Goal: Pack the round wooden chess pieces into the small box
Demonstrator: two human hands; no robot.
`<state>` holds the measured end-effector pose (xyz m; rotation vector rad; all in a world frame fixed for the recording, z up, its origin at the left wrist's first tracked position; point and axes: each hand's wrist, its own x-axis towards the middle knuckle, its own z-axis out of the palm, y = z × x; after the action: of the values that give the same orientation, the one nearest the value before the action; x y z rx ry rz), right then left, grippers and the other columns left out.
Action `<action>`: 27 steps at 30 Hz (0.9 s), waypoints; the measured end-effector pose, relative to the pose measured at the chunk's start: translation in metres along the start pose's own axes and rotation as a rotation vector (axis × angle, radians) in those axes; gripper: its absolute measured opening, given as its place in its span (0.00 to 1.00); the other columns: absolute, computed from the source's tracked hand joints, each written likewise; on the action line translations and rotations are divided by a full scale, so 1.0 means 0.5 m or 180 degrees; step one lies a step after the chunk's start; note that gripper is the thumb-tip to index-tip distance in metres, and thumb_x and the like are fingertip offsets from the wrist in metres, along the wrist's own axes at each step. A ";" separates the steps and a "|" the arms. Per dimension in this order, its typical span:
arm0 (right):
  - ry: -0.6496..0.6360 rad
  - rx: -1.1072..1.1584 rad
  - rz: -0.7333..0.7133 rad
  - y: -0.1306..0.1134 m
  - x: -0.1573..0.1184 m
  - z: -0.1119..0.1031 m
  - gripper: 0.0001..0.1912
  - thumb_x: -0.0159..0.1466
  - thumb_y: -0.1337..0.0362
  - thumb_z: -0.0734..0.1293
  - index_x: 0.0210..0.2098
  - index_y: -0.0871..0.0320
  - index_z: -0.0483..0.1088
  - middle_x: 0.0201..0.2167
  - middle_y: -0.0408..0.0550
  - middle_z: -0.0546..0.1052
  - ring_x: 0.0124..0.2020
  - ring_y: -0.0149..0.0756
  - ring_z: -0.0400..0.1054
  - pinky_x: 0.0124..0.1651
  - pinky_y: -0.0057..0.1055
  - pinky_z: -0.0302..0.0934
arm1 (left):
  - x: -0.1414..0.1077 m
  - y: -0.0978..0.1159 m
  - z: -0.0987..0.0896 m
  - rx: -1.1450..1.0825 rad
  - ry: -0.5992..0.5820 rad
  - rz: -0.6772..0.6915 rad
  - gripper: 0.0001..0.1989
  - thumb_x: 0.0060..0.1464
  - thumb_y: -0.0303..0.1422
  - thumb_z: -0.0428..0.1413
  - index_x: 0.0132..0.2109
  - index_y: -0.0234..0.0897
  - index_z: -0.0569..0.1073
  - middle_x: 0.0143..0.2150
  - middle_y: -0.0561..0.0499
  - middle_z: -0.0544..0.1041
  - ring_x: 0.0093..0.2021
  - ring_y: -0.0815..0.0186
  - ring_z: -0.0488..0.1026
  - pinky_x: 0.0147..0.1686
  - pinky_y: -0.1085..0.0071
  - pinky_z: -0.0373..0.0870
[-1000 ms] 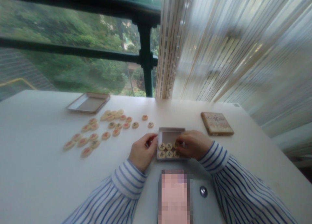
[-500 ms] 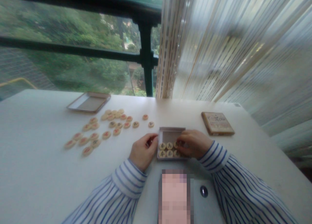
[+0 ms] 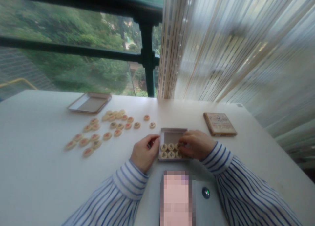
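Left hand point(image 3: 145, 153) curled beside box point(image 3: 175, 137), right hand point(image 3: 198, 144) over its pieces point(image 3: 171, 147), both unmoved since earlier, grips unclear

Open shallow box point(image 3: 174, 129), pale walls, brownish floor, lying flat on tabletop point(image 3: 41, 173). Near part filled with two rows of round pieces point(image 3: 171, 147), pale, flat, black characters facing up; right end of both rows partly hidden. Far part of box floor bare. Loose discs point(image 3: 107, 136) scattered left of box, pale, lying flat, mostly red-marked, a few black; some tops plain or too blurred to read. Some touching, others apart.
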<state>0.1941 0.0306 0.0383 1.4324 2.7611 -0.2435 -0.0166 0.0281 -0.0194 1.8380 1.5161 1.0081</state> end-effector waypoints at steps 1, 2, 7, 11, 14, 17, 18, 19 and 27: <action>-0.0001 -0.0006 0.0016 -0.001 0.000 0.000 0.13 0.59 0.57 0.60 0.35 0.57 0.72 0.32 0.49 0.73 0.36 0.34 0.64 0.37 0.29 0.52 | 0.000 0.001 0.000 0.0003 -0.0003 -0.0001 0.14 0.51 0.40 0.49 0.38 0.37 0.73 0.28 0.53 0.75 0.26 0.69 0.69 0.29 0.73 0.65; 0.0000 -0.0020 0.0039 -0.001 0.000 0.000 0.13 0.59 0.57 0.60 0.36 0.57 0.72 0.32 0.48 0.73 0.36 0.34 0.64 0.38 0.29 0.52 | 0.000 0.001 0.000 0.0001 -0.0001 -0.0001 0.14 0.51 0.40 0.49 0.38 0.37 0.73 0.28 0.53 0.75 0.26 0.69 0.69 0.30 0.73 0.65; -0.0088 -0.0043 0.0098 -0.003 0.003 0.000 0.13 0.59 0.57 0.60 0.37 0.54 0.72 0.34 0.47 0.73 0.38 0.35 0.64 0.38 0.30 0.52 | -0.001 0.003 -0.001 -0.0021 0.0009 0.0005 0.14 0.51 0.40 0.49 0.38 0.37 0.73 0.28 0.53 0.76 0.26 0.69 0.69 0.30 0.73 0.66; -0.0145 -0.0061 0.0094 -0.002 0.004 -0.001 0.12 0.60 0.58 0.59 0.38 0.52 0.72 0.34 0.46 0.72 0.38 0.34 0.64 0.38 0.30 0.51 | -0.001 0.003 -0.001 -0.0043 0.0000 -0.0022 0.13 0.51 0.39 0.49 0.38 0.38 0.73 0.28 0.53 0.76 0.26 0.69 0.69 0.29 0.73 0.66; -0.0112 -0.0089 0.0092 -0.001 0.004 0.001 0.11 0.60 0.59 0.59 0.38 0.51 0.71 0.34 0.46 0.72 0.38 0.35 0.63 0.37 0.30 0.51 | 0.000 0.004 -0.002 -0.0024 -0.0014 -0.0017 0.13 0.50 0.39 0.49 0.38 0.37 0.73 0.28 0.53 0.76 0.26 0.70 0.69 0.29 0.73 0.65; -0.0084 -0.0133 0.0116 0.001 0.003 0.003 0.11 0.60 0.61 0.59 0.38 0.51 0.71 0.34 0.46 0.72 0.38 0.35 0.63 0.36 0.30 0.50 | 0.000 0.005 -0.003 0.0027 -0.0007 0.0005 0.13 0.50 0.39 0.49 0.37 0.37 0.73 0.28 0.53 0.76 0.26 0.69 0.69 0.30 0.73 0.66; -0.0075 -0.0151 0.0129 0.001 0.002 0.004 0.11 0.60 0.61 0.59 0.38 0.51 0.71 0.34 0.46 0.71 0.37 0.35 0.63 0.36 0.30 0.50 | 0.000 0.005 -0.003 0.0034 -0.0006 0.0011 0.13 0.50 0.39 0.49 0.37 0.37 0.74 0.28 0.53 0.76 0.26 0.69 0.69 0.30 0.73 0.66; -0.0065 -0.0162 0.0140 0.002 0.001 0.004 0.11 0.60 0.61 0.59 0.38 0.52 0.71 0.34 0.47 0.71 0.37 0.35 0.63 0.36 0.30 0.49 | 0.000 0.005 -0.003 0.0035 -0.0011 0.0014 0.13 0.50 0.39 0.49 0.37 0.37 0.73 0.28 0.53 0.76 0.26 0.69 0.69 0.30 0.73 0.66; -0.0156 -0.0107 0.0108 -0.001 0.000 0.000 0.11 0.60 0.59 0.60 0.40 0.51 0.71 0.35 0.47 0.70 0.38 0.34 0.62 0.37 0.30 0.49 | -0.001 0.006 -0.002 0.0013 -0.0028 -0.0002 0.13 0.50 0.39 0.49 0.37 0.37 0.73 0.29 0.53 0.76 0.26 0.69 0.70 0.29 0.73 0.66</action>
<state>0.1939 0.0305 0.0386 1.4442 2.6867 -0.2271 -0.0160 0.0270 -0.0166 1.8424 1.5147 0.9960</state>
